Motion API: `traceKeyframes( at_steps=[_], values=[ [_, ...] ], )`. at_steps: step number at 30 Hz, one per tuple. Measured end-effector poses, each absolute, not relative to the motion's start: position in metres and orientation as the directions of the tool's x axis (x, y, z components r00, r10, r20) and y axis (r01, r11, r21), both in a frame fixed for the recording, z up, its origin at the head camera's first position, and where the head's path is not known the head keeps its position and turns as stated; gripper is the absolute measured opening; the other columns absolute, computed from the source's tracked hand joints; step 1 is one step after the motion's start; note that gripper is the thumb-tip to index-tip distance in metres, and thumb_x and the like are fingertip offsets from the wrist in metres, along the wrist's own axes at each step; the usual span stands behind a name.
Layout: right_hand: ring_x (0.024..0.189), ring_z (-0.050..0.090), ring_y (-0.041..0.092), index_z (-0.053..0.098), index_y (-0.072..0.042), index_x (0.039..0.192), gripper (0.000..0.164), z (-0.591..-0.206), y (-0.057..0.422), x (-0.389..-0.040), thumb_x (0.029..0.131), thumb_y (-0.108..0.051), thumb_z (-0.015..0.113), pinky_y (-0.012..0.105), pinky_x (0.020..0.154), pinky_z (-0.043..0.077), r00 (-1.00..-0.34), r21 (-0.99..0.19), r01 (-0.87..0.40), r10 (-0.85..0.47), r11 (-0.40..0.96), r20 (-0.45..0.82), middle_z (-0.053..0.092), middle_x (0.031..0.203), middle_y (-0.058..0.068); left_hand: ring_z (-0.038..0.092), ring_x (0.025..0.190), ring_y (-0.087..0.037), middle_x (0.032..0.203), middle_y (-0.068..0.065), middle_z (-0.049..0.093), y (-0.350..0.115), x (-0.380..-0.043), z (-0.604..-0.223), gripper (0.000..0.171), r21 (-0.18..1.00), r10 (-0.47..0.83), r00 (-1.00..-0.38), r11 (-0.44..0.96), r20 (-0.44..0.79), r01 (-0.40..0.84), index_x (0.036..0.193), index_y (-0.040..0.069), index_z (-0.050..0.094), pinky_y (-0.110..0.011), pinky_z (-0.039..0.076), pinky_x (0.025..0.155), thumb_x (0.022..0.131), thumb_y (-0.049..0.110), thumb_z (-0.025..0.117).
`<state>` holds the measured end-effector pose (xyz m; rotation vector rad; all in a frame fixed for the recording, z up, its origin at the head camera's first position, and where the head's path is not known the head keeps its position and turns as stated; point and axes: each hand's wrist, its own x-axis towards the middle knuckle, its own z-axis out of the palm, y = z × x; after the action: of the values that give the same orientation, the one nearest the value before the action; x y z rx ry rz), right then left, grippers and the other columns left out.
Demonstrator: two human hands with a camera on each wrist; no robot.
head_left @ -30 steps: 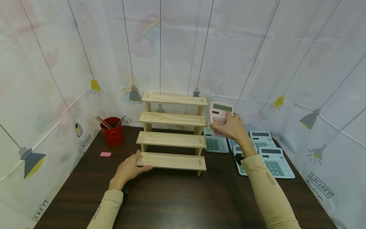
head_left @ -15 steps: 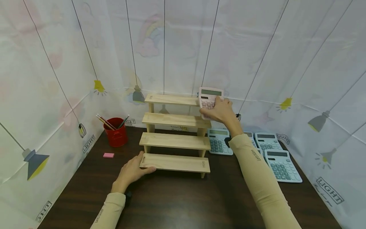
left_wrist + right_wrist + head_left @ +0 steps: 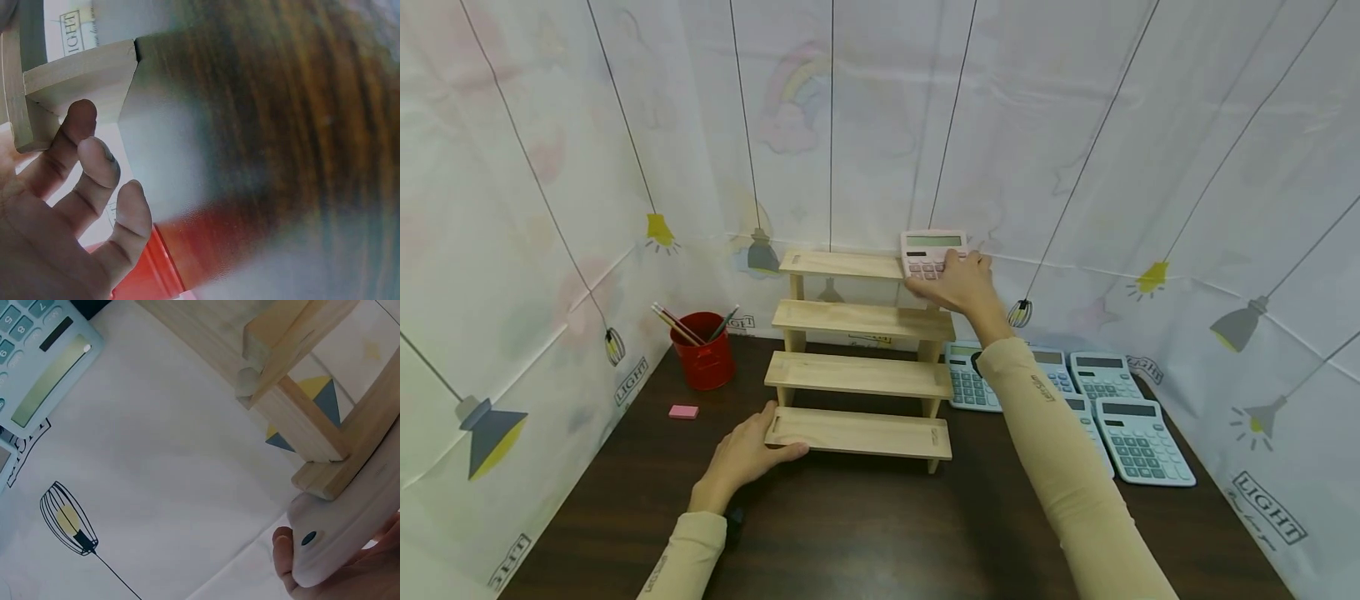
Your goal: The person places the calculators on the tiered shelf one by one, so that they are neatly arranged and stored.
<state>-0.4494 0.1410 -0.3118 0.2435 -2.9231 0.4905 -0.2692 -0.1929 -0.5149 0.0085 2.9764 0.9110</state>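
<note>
A wooden stand with several stepped shelves stands on the dark table. My right hand grips a pink calculator by its lower part, over the right end of the top shelf. From the right wrist, the calculator's edge lies against the end of a shelf board, fingers curled round its near corner. My left hand holds the left end of the lowest shelf, thumb along the front edge. In the left wrist view its bent fingers reach the board's end.
Several light-blue calculators lie on the table to the right of the stand. A red cup with pencils stands at the left, behind a pink eraser. Patterned white cloth hangs close behind the stand and along both sides.
My right hand has carried the pink calculator left from above the blue calculators to the top shelf's right end, first rising, then settling lower. The left hand stays on the lowest shelf.
</note>
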Motion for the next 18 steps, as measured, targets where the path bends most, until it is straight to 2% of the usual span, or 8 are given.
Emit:
traceKeyframes(
  at_steps=[5,12,18],
  values=[
    [0.134,0.03,0.046,0.04,-0.004,0.147,0.111,-0.314,0.136,-0.452,0.074,-0.087,0.055,0.062,0.109,0.037,-0.969,-0.33,-0.207,-0.147,0.921,0.197,0.036,0.143,0.034,0.047,0.14,-0.044,0.155,-0.025,0.044,-0.193,-0.269,-0.516,0.118,0.561,0.01,-1.0,0.828,-0.029,-0.008,0.159,0.006,0.026,-0.067,0.041,0.108,0.076,0.081,0.065],
    [0.139,0.023,0.042,0.038,-0.009,0.15,0.116,-0.314,0.134,-0.451,0.068,-0.087,0.061,0.065,0.11,0.037,-0.963,-0.352,-0.253,-0.202,0.901,0.177,0.022,0.156,0.026,0.048,0.138,-0.045,0.153,-0.025,0.046,-0.193,-0.268,-0.516,0.118,0.561,0.011,-1.0,0.828,-0.027,-0.006,0.159,0.007,0.026,-0.068,0.041,0.106,0.076,0.08,0.065],
    [0.138,0.025,0.042,0.031,-0.01,0.156,0.122,-0.311,0.126,-0.447,0.067,-0.089,0.061,0.062,0.112,0.035,-0.964,-0.309,-0.255,-0.216,0.916,0.156,0.025,0.156,0.027,0.05,0.137,-0.045,0.153,-0.025,0.046,-0.193,-0.267,-0.516,0.117,0.555,0.016,-1.0,0.832,-0.01,0.008,0.159,0.006,0.026,-0.067,0.043,0.105,0.077,0.079,0.065]
  ],
)
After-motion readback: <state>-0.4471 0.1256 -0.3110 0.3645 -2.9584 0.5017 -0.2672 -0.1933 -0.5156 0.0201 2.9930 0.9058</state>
